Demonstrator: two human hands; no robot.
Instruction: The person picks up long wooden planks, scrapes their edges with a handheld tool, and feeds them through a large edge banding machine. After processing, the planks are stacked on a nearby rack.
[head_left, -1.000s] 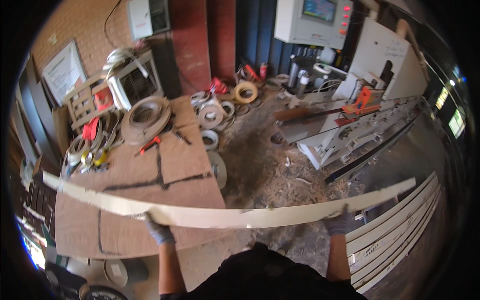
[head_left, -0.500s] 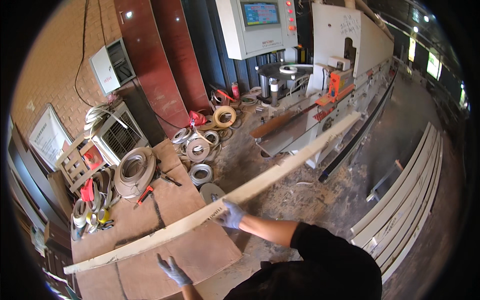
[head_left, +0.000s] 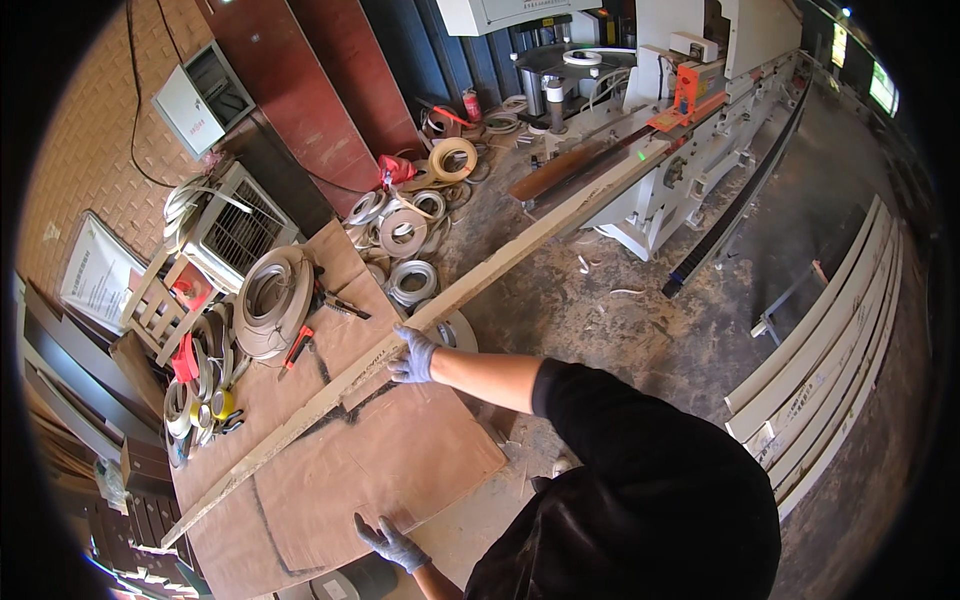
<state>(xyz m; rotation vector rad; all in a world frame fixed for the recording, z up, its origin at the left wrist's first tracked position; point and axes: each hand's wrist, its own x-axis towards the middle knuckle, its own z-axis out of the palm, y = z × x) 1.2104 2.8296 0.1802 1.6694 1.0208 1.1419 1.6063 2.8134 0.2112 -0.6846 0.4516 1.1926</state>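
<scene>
A long, narrow pale board (head_left: 535, 238) runs diagonally from over the worktable, at the lower left, to the machine's infeed at the upper right. My right hand (head_left: 413, 357), in a grey glove, is closed on its near edge around the middle. My left hand (head_left: 393, 545), gloved too, hovers by the table's front edge with fingers spread and nothing in them. Brown sheeting covers the worktable (head_left: 400, 470). The far end of the board lies at the machine bed, near an orange guard (head_left: 692, 92).
Rolls of edge banding (head_left: 268, 300) and a red-handled cutter (head_left: 297, 347) lie on the table's far side. More rolls (head_left: 403, 232) are heaped on the floor. Several pale boards (head_left: 820, 390) are stacked at right. A dark rail (head_left: 740, 190) runs alongside the machine (head_left: 640, 225).
The board has swung round, its far end now at the machine bed beside the orange guard. My right hand still grips it. My left hand stays open and apart from it. The view has shifted.
</scene>
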